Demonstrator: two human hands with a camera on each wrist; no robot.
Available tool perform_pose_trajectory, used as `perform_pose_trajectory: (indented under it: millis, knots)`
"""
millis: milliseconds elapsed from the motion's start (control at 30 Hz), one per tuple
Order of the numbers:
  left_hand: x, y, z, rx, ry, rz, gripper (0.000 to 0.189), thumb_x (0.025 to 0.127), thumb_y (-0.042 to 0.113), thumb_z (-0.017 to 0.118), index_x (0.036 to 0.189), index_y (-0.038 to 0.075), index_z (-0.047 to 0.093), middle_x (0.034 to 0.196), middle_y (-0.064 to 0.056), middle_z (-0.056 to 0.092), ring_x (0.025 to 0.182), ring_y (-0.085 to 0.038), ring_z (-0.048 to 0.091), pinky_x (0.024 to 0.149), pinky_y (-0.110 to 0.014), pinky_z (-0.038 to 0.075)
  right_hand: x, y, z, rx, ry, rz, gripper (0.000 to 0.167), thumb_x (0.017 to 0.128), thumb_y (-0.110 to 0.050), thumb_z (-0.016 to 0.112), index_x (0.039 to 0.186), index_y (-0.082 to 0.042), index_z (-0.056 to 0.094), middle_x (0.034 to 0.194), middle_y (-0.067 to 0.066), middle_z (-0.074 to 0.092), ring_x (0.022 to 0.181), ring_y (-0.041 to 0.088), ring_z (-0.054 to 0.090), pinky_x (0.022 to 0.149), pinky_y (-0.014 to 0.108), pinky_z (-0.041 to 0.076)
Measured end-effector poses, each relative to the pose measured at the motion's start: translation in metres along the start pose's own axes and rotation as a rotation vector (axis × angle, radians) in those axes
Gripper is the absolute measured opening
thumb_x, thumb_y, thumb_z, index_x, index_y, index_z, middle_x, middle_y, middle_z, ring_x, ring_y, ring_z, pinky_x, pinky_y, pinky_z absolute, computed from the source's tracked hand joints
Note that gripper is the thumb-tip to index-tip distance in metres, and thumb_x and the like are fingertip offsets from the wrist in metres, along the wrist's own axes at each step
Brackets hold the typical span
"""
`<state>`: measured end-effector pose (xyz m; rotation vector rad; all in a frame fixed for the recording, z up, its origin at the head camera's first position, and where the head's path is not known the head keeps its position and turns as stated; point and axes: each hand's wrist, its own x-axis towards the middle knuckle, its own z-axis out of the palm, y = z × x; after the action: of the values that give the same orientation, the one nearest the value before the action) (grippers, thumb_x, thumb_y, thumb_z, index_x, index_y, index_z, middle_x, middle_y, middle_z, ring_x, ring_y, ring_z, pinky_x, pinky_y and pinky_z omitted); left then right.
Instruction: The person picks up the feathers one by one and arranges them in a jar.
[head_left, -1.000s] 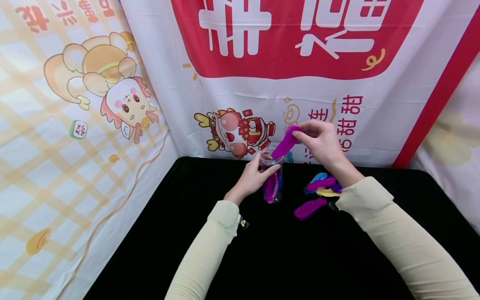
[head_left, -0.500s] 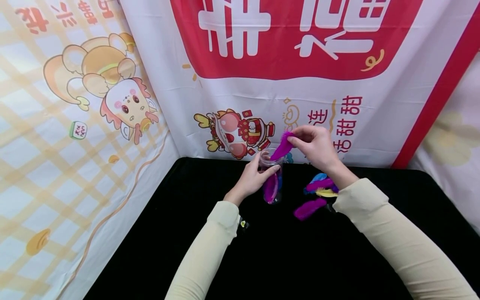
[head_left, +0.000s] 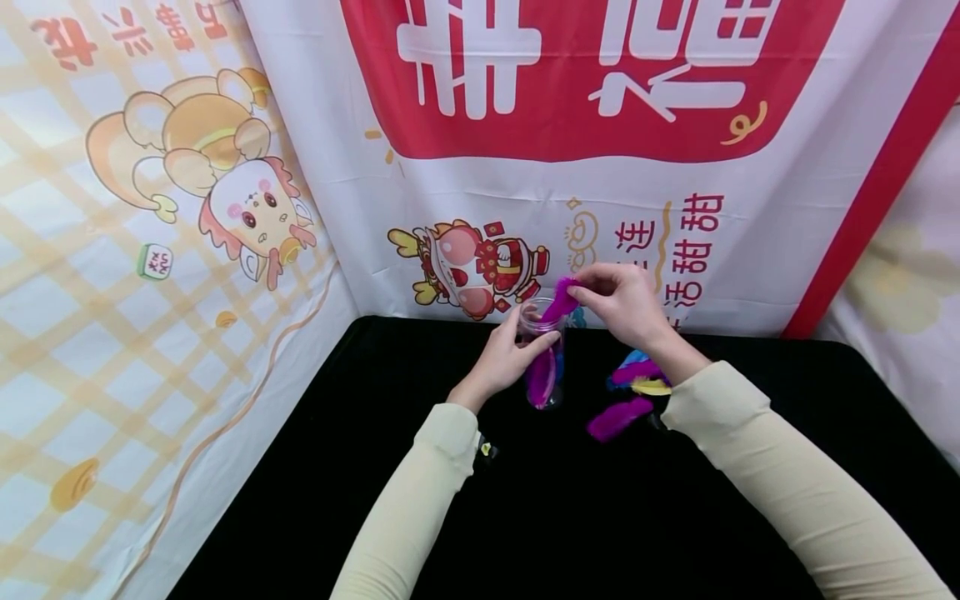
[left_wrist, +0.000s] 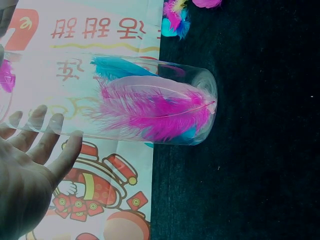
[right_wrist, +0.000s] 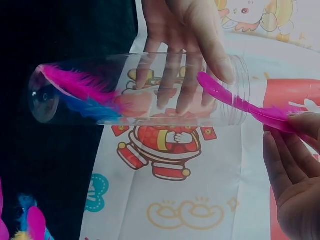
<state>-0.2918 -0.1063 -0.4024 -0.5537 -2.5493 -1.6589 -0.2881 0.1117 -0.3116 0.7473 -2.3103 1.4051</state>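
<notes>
A clear jar stands open-mouthed near the table's back edge. My left hand grips it near the top, thumb in front and fingers behind. Magenta and blue feathers lie low inside it; in the left wrist view one magenta feather shows against the wall. My right hand pinches another magenta feather by one end above the mouth. As the right wrist view shows, the front part of this held feather is inside the rim, and its rear end is between thumb and fingers.
On the black table, right of the jar, lies a pile of blue and magenta feathers with a yellow feather on it. A single magenta feather lies in front. A printed white cloth hangs behind the table.
My right hand has moved down and left, bringing the pinched feather lower into the jar's mouth. The left hand and the jar have stayed in place.
</notes>
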Motion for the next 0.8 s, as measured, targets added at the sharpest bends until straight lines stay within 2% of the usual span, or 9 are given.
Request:
perform_pose_trajectory:
  millis: [233, 633, 800]
  knots:
    - [-0.002, -0.0004, 0.0003, -0.005, 0.031, 0.026, 0.064, 0.098, 0.045, 0.069, 0.15, 0.019, 0.043, 0.133, -0.001, 0.062, 0.119, -0.014, 0.061, 0.103, -0.038, 0.051, -0.0008, 0.0007, 0.0026, -0.012, -0.026, 0.011, 0.012, 0.094, -0.012, 0.077, 0.102, -0.003, 0.079, 0.093, 0.013, 0.077, 0.076, 0.015, 0.067, 0.063, 0.017, 0.05]
    - [-0.0016, -0.0035, 0.0008, 0.011, 0.03, 0.05, 0.069, 0.097, 0.046, 0.069, 0.152, 0.014, 0.042, 0.132, -0.001, 0.062, 0.119, -0.014, 0.061, 0.103, -0.039, 0.051, -0.0013, 0.0027, 0.0068, -0.066, -0.07, 0.006, 0.01, 0.094, -0.013, 0.077, 0.1, -0.006, 0.08, 0.095, 0.009, 0.077, 0.075, 0.019, 0.065, 0.061, 0.021, 0.049]
    - [-0.0024, -0.0034, 0.0006, 0.008, 0.032, 0.038, 0.066, 0.097, 0.048, 0.069, 0.15, 0.019, 0.043, 0.129, 0.003, 0.063, 0.117, -0.01, 0.061, 0.101, -0.034, 0.052, -0.0008, 0.0029, 0.0074, -0.081, -0.086, 0.009, 0.01, 0.094, -0.015, 0.076, 0.1, -0.008, 0.08, 0.095, 0.008, 0.077, 0.074, 0.019, 0.064, 0.061, 0.022, 0.049]
